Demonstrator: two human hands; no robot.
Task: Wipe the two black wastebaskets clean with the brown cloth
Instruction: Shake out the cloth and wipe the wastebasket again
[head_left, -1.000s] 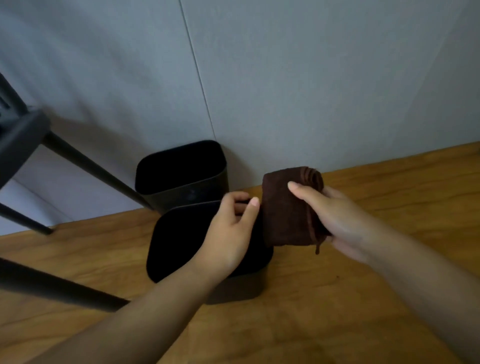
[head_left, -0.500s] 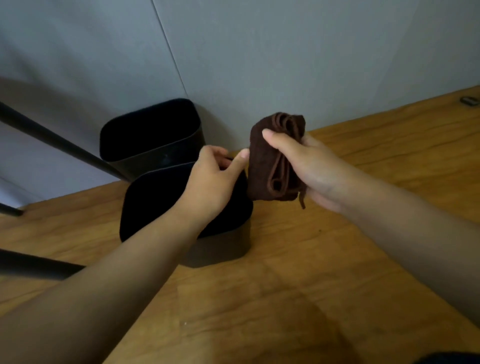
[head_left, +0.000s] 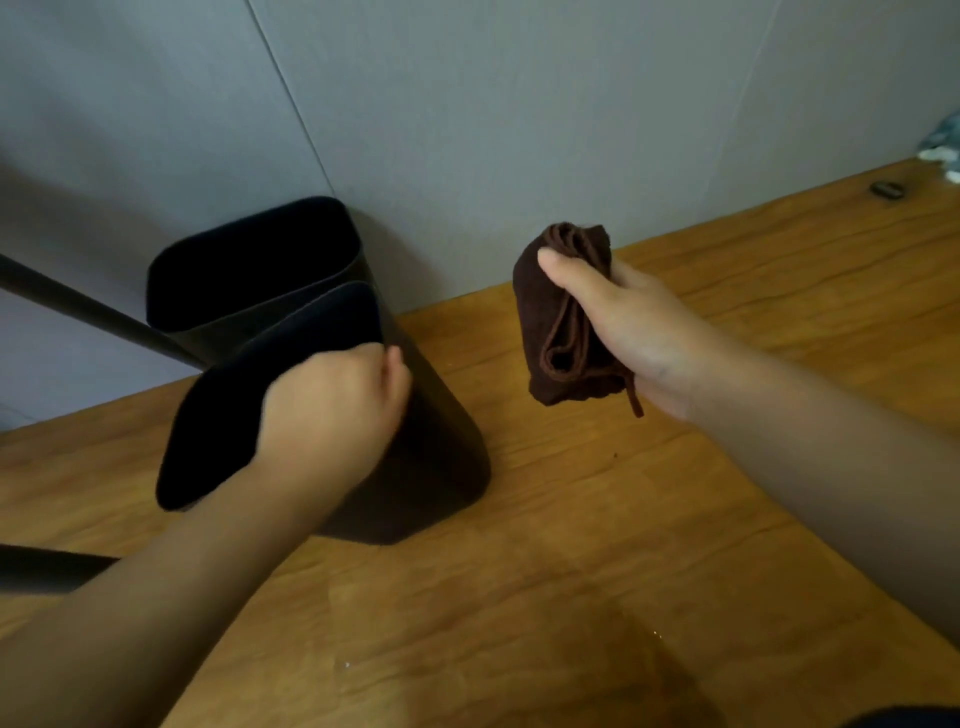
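1. Head view, containers: two black wastebaskets stood on the wooden floor (head_left: 571, 545) by the grey wall (head_left: 467, 104). The rear wastebasket (head_left: 249, 280) stood upright against the wall, its mouth open upward; its inside was dark, and whether it held anything could not be told.
2. The front wastebasket (head_left: 436, 457) sat just before the rear one, touching or nearly touching it, and was tilted, its mouth turned toward the camera and left. Its interior also showed only black.
3. The left hand (head_left: 332, 410) gripped the front wastebasket's right rim, fingers curled over the edge, thumb on the outer side.
4. The right hand (head_left: 623, 327) held the brown cloth (head_left: 556, 332), folded into a thick wad, in the air to the right of the baskets and apart from them; the thumb pressed across its front, the fingers wrapped behind.
5. A dark slanted bar (head_left: 93, 317) crossed in front of the rear basket at left. A small dark ring (head_left: 887, 189) lay on the floor far right.
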